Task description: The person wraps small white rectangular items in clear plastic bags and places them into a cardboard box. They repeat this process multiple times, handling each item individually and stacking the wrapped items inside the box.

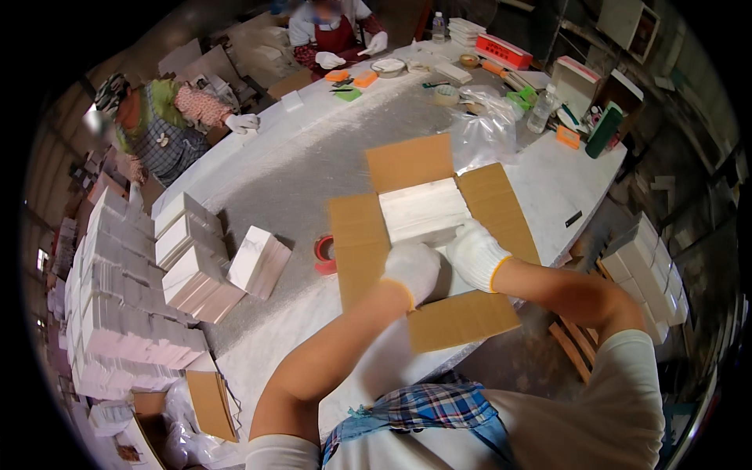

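An open cardboard box stands on the table in front of me with its flaps folded outward. White marble-look tiles fill its far part in tight rows. My left hand, in a white knitted glove, reaches in at the near side of the tiles with fingers curled. Beside it my right hand, gloved the same way, is closed at the tiles' near right corner. Both hands seem to grip the near tiles, though the fingertips are hidden inside the box.
Left of the box lie a red tape roll and stacked tiles; a taller tile pile stands farther left. Clear plastic bags and a bottle are beyond the box. Two co-workers stand across the table.
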A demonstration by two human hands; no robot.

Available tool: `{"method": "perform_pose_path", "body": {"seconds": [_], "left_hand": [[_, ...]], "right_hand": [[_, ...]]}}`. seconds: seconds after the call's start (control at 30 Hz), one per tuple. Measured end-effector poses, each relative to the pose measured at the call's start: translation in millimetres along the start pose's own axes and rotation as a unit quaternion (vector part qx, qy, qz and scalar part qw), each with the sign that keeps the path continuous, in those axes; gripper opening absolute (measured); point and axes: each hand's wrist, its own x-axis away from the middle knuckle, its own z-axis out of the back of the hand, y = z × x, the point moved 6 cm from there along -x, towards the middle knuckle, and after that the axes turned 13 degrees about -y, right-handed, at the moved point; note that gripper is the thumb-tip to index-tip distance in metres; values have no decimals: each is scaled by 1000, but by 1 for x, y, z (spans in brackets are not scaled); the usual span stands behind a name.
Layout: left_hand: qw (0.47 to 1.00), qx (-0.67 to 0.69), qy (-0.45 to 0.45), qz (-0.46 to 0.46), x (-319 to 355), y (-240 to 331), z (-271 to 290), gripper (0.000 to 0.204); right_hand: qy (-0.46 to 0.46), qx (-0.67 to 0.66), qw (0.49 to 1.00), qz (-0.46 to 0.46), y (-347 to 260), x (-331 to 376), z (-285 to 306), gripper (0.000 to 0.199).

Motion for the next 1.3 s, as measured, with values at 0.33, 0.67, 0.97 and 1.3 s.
{"method": "perform_pose_path", "body": {"seconds": [0.33,0.67,0.97,1.3], "left_hand": [[998,51,8,-39,29,-2,6,18],[869,346,340,-96,161,-41,47,22],[692,569,395,202,253,-80,-92,27],[667,458,430,401,395,-155,-188,44]], "right_hand": [[321,-422,835,-148,114,117,71,26],[427,-426,797,-31,64,167,122,24],[127,-628,690,337,-73,157,171,30],[-70,-728,619,285,-190,124,196,46]]}}
